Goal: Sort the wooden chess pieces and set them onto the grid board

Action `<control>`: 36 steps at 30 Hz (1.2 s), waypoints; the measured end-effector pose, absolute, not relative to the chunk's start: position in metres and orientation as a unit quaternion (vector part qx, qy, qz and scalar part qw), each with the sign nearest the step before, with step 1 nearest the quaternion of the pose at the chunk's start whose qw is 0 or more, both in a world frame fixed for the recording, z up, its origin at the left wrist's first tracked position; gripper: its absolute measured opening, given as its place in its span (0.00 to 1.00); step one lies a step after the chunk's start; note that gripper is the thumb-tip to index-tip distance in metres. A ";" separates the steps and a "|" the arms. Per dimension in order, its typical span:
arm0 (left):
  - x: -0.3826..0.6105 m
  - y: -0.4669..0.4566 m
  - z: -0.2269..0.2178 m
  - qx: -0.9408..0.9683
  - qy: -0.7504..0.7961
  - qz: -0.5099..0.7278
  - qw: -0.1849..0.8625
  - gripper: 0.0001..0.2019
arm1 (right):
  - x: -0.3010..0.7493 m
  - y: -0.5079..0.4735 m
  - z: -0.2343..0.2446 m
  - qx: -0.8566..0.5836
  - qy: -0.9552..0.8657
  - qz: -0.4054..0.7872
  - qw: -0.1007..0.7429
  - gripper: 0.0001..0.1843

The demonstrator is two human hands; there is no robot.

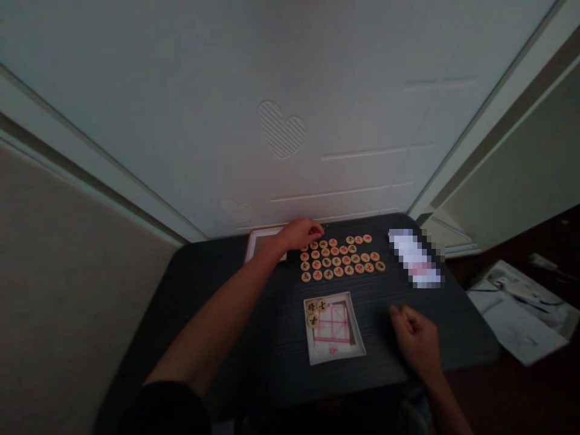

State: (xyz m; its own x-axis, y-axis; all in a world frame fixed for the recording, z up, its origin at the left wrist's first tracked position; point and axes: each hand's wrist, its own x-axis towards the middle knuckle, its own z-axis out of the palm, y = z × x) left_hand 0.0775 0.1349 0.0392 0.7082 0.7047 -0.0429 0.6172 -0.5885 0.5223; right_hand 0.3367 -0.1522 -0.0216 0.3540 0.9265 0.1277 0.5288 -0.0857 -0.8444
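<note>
Several round wooden xiangqi pieces (pixel 338 260) with red and black characters lie in loose rows on the dark wood-grain table (pixel 272 362). My left hand (pixel 298 234) hangs at the far edge of these pieces, its fingers drawn together; whether it holds anything is hidden. Nearer me, a paper xiangqi board (pixel 334 329) with red lines sits in a white frame, carrying 3 pieces (pixel 312 313) at its upper left corner. My right hand (pixel 414 341) rests in a loose fist on the table, right of that board, touching no piece.
A white-rimmed tray or lid (pixel 265 244) lies partly behind my left wrist. A pixelated white object (pixel 414 258) lies at the far right of the table. A white panelled door (pixel 272 121) rises behind the table, and loose papers (pixel 516 311) lie on the floor to the right.
</note>
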 end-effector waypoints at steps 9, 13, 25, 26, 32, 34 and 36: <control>0.060 0.138 0.041 0.879 0.393 0.084 0.257 0.07 | 0.336 -0.153 -0.022 -0.697 -0.516 0.230 0.442 0.26; 0.056 0.136 0.048 0.878 0.398 0.083 0.252 0.08 | 0.336 -0.152 -0.021 -0.694 -0.521 0.227 0.441 0.26; 0.089 0.122 0.054 0.897 0.378 0.075 0.217 0.10 | 0.336 -0.151 -0.021 -0.699 -0.519 0.226 0.437 0.27; 0.093 0.120 0.054 0.898 0.375 0.073 0.218 0.10 | 0.336 -0.151 -0.021 -0.698 -0.520 0.226 0.438 0.27; 0.106 0.106 0.063 0.919 0.328 0.022 0.218 0.06 | 0.336 -0.152 -0.020 -0.694 -0.520 0.232 0.441 0.26; 0.107 0.099 0.068 0.920 0.324 -0.004 0.219 0.06 | 0.336 -0.152 -0.020 -0.699 -0.518 0.234 0.435 0.26; 0.106 0.092 0.073 0.922 0.327 -0.026 0.207 0.05 | 0.336 -0.152 -0.020 -0.703 -0.516 0.234 0.429 0.27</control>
State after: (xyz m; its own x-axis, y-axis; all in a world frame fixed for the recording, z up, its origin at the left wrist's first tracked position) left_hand 0.1060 0.0921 0.0725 0.7850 0.5919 -0.1830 0.6134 -0.7009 0.3640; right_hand 0.3364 -0.1519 -0.0202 0.3569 0.9272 0.1134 0.5252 -0.0988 -0.8452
